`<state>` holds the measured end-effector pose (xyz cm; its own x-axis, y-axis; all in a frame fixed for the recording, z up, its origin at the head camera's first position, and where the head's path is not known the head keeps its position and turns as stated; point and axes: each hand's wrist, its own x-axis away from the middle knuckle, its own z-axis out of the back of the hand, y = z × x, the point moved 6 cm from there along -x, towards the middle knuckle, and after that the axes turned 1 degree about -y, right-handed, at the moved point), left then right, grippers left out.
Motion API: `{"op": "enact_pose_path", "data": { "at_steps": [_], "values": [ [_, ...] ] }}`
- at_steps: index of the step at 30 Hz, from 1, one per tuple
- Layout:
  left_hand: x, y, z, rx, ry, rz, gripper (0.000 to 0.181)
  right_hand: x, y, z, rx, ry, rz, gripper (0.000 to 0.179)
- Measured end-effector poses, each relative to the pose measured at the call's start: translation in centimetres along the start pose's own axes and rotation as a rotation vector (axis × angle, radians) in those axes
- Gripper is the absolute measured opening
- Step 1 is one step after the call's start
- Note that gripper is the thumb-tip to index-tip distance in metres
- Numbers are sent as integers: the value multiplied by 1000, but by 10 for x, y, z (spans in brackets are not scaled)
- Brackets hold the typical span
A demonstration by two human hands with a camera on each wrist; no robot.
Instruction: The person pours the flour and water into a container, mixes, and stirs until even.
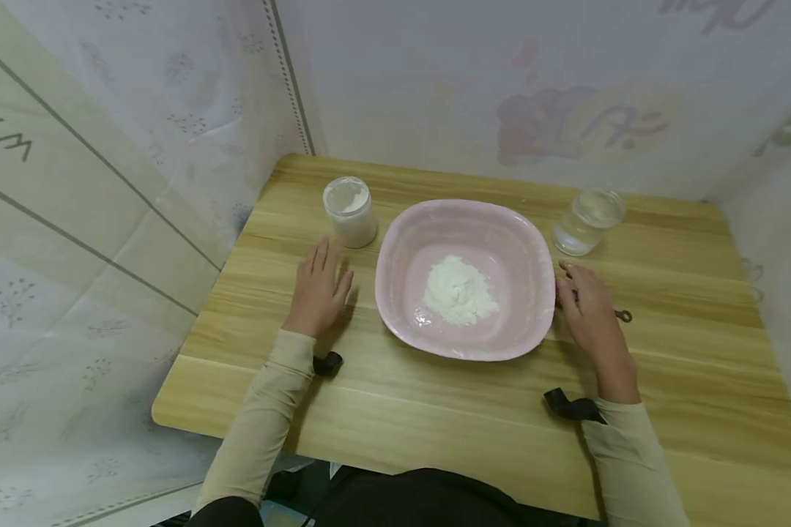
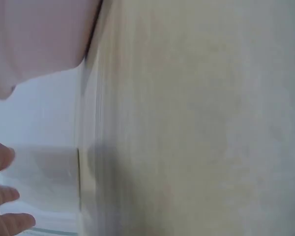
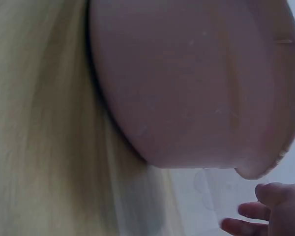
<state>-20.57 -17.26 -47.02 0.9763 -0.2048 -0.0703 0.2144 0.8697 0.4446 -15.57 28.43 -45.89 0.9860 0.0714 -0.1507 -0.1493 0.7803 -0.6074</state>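
A pink plastic basin [image 1: 524, 293] stands on the wooden table with a mound of white flour [image 1: 460, 291] inside. My left hand [image 1: 318, 289] is low over the table to its left, fingers spread and extended toward a jar of white powder [image 1: 351, 216]. Beyond the basin's right rim is my right hand [image 1: 587, 304], its fingers loosely bent beside the rim. In the right wrist view those fingers [image 3: 255, 211] hold nothing and stay apart from the basin [image 3: 177, 83]. A dark utensil handle [image 1: 624, 315] shows past the right hand, which hides the rest of it.
A glass jar of clear liquid [image 1: 587, 223] stands behind the right hand, near the table's back edge. Black straps [image 1: 570, 406] hang from both wrists. Patterned pale sheeting [image 1: 402, 88] rises behind the table [image 1: 435, 417] and along its sides.
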Motion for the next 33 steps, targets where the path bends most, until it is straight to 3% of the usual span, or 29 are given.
{"op": "enact_pose_path", "data": {
  "at_steps": [4,10,16,20,24,28,33],
  "values": [
    [-6,-15,-1,159,38,72,73,-1,1,4,-134,35,-57,54],
    [-26,-31,8,375,147,174,99,-6,-4,10,-224,102,-75,52],
    [-50,-32,9,455,173,164,114,-6,-7,7,-227,58,-99,52],
    [-65,-32,3,565,189,157,119,-5,-8,3,-240,29,-91,50],
    [-76,-29,-1,670,238,133,111,-5,-6,0,-291,10,-98,48],
    [-84,-25,-2,701,297,120,99,-5,-6,-3,-337,-8,-128,49],
    [-95,-22,-8,757,318,131,96,-4,-4,-3,-357,-7,-152,50]
  ]
}}
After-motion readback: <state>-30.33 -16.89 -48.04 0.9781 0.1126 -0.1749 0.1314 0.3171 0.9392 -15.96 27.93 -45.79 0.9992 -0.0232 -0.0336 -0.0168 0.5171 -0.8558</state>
